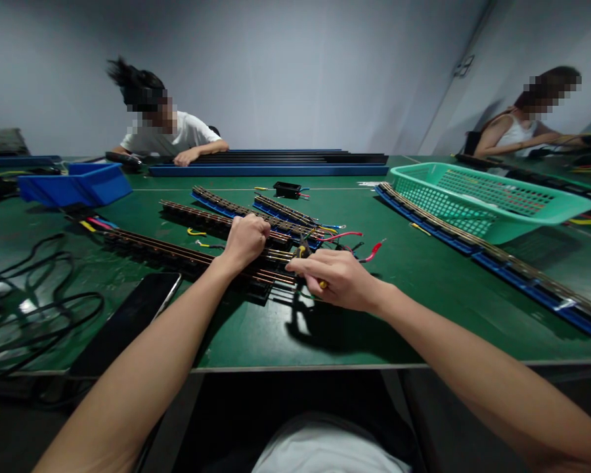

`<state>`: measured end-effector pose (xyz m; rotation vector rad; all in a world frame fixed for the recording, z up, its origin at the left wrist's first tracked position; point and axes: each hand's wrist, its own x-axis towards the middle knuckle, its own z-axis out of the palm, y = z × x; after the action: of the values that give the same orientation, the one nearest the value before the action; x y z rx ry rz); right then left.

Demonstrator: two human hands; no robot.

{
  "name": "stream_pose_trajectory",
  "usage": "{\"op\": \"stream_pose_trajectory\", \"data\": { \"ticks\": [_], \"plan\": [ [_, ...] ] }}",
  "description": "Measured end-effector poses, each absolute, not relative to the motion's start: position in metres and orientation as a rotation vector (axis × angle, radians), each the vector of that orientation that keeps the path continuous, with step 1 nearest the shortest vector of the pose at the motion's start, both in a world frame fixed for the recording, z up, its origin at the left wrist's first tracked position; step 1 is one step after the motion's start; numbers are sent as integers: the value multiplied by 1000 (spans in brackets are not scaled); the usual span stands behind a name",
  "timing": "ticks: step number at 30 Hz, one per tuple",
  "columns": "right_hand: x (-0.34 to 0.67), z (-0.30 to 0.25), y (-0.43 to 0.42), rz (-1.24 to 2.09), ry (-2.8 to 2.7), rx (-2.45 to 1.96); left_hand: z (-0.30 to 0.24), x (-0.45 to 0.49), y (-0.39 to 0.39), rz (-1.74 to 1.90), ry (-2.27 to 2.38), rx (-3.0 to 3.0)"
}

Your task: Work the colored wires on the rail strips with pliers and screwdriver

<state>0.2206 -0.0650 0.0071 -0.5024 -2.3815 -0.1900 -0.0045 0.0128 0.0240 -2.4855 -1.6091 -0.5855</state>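
Observation:
My left hand [247, 240] is closed on a black strip with metal rails [199, 220], around the middle of the bench. To its right, my right hand [339, 278] grips pliers with dark and yellow handles [303, 251]. The jaws are at the ends of the rails, but what they touch is too small to tell. Another black strip with copper rails [165, 253] lies nearer to me, below my left hand. Behind both hands lie blue-based rail strips [217, 200]. Red wire ends [373, 252] stick out just past my right hand.
A green mesh basket [473, 220] stands at right beside a long blue-based strip [492, 259]. At left are a blue bin [81, 185], a phone [128, 322] and tangled black cable [44, 309]. A small black box [287, 190] sits farther back. Two people sit across the bench.

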Motion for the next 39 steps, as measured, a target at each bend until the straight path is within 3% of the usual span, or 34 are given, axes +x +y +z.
{"op": "stream_pose_trajectory", "data": {
  "ticks": [10, 17, 25, 39],
  "plan": [
    [219, 12, -70, 156, -1994, -746, 18, -1, 10, -751, -1573, -2453],
    [216, 17, -68, 396, -1572, -980, 18, -1, 10, -548, -1662, -2491],
    [230, 14, -47, 665, -1306, -962, 20, -1, 8, -488, -1597, -2517],
    [240, 34, -69, 173, -1420, -756, 16, -1, 9, -479, -1573, -2515]
  ]
}}
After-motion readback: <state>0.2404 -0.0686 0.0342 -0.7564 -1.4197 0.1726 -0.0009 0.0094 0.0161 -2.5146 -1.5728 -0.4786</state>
